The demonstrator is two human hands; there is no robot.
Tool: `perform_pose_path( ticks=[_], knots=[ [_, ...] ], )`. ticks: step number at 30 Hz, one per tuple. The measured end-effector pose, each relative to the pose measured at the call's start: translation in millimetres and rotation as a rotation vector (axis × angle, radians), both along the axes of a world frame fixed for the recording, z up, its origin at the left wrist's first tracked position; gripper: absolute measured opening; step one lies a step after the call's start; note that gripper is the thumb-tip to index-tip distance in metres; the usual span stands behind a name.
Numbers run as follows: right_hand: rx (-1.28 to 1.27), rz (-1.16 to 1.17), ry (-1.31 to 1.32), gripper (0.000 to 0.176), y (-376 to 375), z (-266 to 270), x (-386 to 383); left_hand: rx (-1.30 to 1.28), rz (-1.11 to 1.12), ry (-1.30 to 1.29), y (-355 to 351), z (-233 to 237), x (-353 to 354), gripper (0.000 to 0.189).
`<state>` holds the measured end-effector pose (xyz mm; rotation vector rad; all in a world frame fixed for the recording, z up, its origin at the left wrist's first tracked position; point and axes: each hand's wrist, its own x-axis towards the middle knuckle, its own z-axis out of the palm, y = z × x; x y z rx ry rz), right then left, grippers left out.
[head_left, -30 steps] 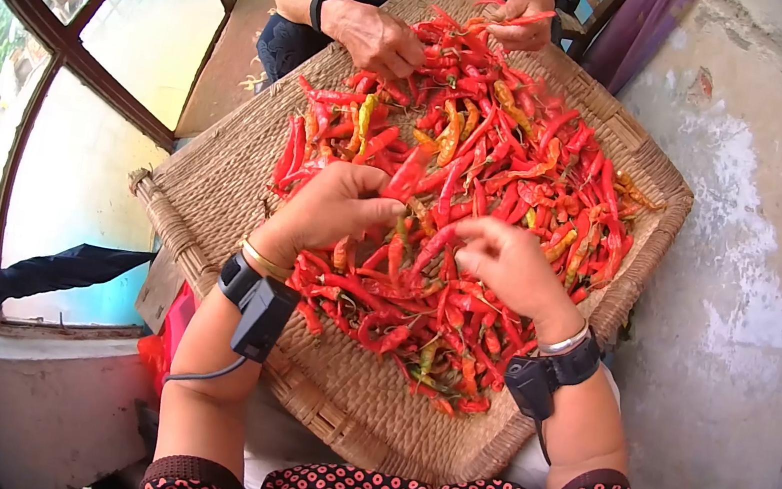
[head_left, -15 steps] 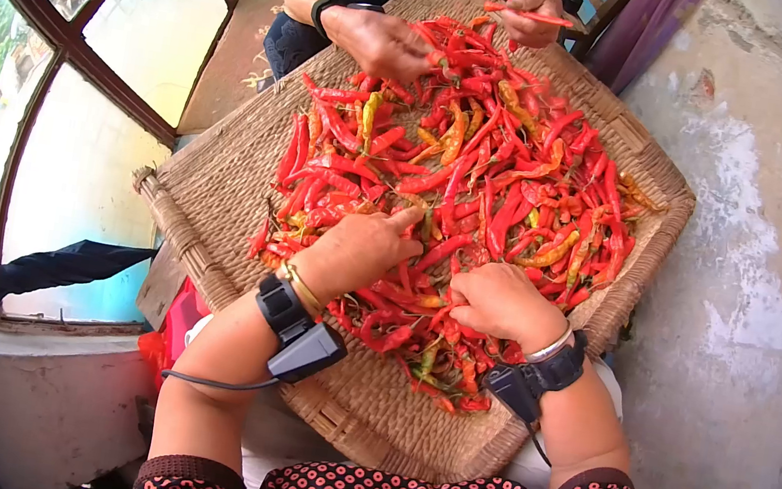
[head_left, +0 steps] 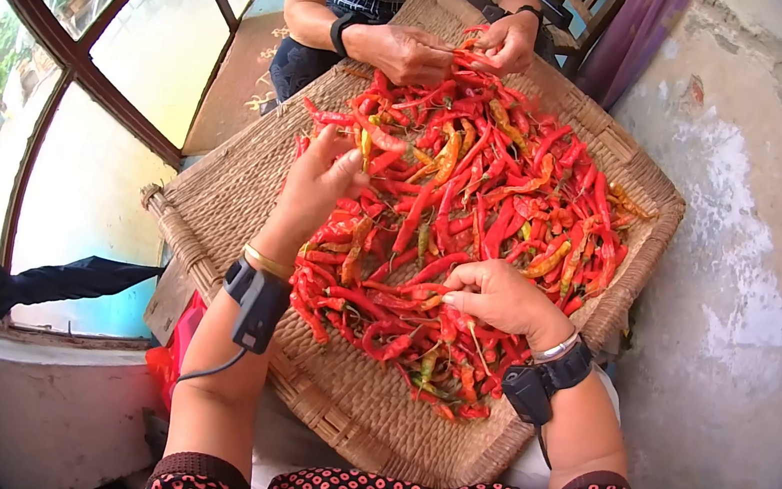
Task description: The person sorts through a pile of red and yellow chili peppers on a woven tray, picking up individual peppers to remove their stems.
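Observation:
Red chili peppers (head_left: 416, 213), with some yellow and orange ones among them, lie heaped on a woven tray (head_left: 232, 155). My left hand (head_left: 319, 183) is raised over the left part of the heap, fingers and thumb apart, with nothing visible in it. Near the front of the heap, my right hand (head_left: 508, 308) has thumb and forefinger pinched together on the end of a red chili pepper (head_left: 399, 289). Its other fingers are curled and partly hidden.
Across the tray, another person's two hands (head_left: 409, 55) meet over the far peppers. A folded black umbrella (head_left: 67, 282) lies by the window at left. A rough wall (head_left: 727, 295) stands close on the right, and a wooden chair (head_left: 587, 16) behind the tray.
My left hand has lifted off the peppers and moved left and away from me, fingers opening. My right hand now pinches a pepper. The other person's hands have come together.

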<state>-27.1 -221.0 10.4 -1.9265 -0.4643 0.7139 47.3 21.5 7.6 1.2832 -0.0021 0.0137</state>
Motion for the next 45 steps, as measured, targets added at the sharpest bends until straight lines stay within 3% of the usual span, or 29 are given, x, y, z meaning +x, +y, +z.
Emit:
perform_pose_path(
  ticks=[2,3,5,7,8,10,12,13,14,16,17,18,20,22,23,25,29,33,35,38,39,40,42,44,45],
  knots=[
    [0.011,-0.129,0.03,0.014,1,0,0,0.798,-0.15,-0.119,7,-5,-6,0.024],
    [0.012,-0.129,0.032,0.014,1,0,0,0.924,-0.271,-0.225,-1,-2,-15,0.024],
    [-0.02,-0.29,0.122,0.014,3,-1,4,0.779,-0.536,0.041,-21,10,-40,0.029],
    [-0.029,-0.276,0.09,0.014,4,-7,6,0.781,-0.595,-0.229,-32,-11,-53,0.042],
    [-0.038,-0.264,0.068,0.014,5,-8,7,0.755,-0.521,-0.354,-37,-20,-56,0.031],
    [-0.1,-0.182,0.049,0.016,7,-8,4,0.841,-0.712,-0.203,-36,-4,-55,0.022],
    [0.155,-0.225,0.201,0.019,8,-10,1,0.813,-0.698,-0.125,-31,-2,-50,0.019],
    [0.162,-0.295,0.21,0.025,8,-8,1,0.784,-0.684,-0.046,-28,1,-46,0.017],
    [0.164,-0.295,0.209,0.025,7,-9,2,0.703,-0.551,0.08,-25,7,-42,0.016],
    [0.025,-0.398,-0.064,0.029,3,-16,4,0.345,-0.219,0.135,-16,5,-24,0.019],
    [-0.107,-0.325,-0.25,0.03,-2,-28,7,0.347,-0.219,0.134,-14,4,-21,0.019],
    [-0.106,-0.326,-0.255,0.03,-1,-27,5,0.332,-0.105,0.141,-12,3,-19,0.02],
    [-0.391,-0.101,-0.458,0.026,0,-26,0,0.313,0.007,0.15,-13,-10,-17,0.023],
    [-0.455,-0.028,-0.508,0.028,2,-27,-5,1.055,-0.287,-0.347,-14,-33,-23,0.029],
    [-0.527,0.066,-0.457,0.029,5,-22,-7,1.053,-0.285,-0.349,-17,-35,-28,0.029],
    [-0.582,0.179,-0.407,0.027,7,-23,-10,1.568,-0.363,-0.372,-31,-23,-41,0.03],
    [-0.641,0.222,-0.42,0.023,14,-17,-13,1.675,-0.305,-0.331,-32,-27,-40,0.031],
    [-0.595,0.181,-0.413,0.022,8,-24,-8,1.556,-0.306,-0.302,-19,-19,-28,0.027],
    [-0.518,0.173,-0.323,0.023,5,-19,-9,0.892,-0.412,0.09,-7,-12,-16,0.023],
    [-0.575,0.227,-0.361,0.026,6,-18,-13,0.548,-0.343,0.169,2,0,0,0.023],
    [-0.601,0.241,-0.355,0.03,8,-17,-14,0.373,-0.284,0.082,1,7,-1,0.029],
    [-0.6,0.236,-0.358,0.03,10,-15,-16,0.376,-0.287,0.077,1,5,-1,0.029],
    [-0.57,0.233,-0.393,0.027,11,-10,-18,0.604,-0.089,-0.202,-1,-7,0,0.036],
    [-0.577,0.246,-0.395,0.025,12,-10,-19,0.907,-0.166,-0.31,-1,-13,-5,0.036],
    [-0.591,0.243,-0.41,0.023,13,-14,-21,0.858,-0.237,-0.27,-7,-11,-14,0.031]
  ],
)
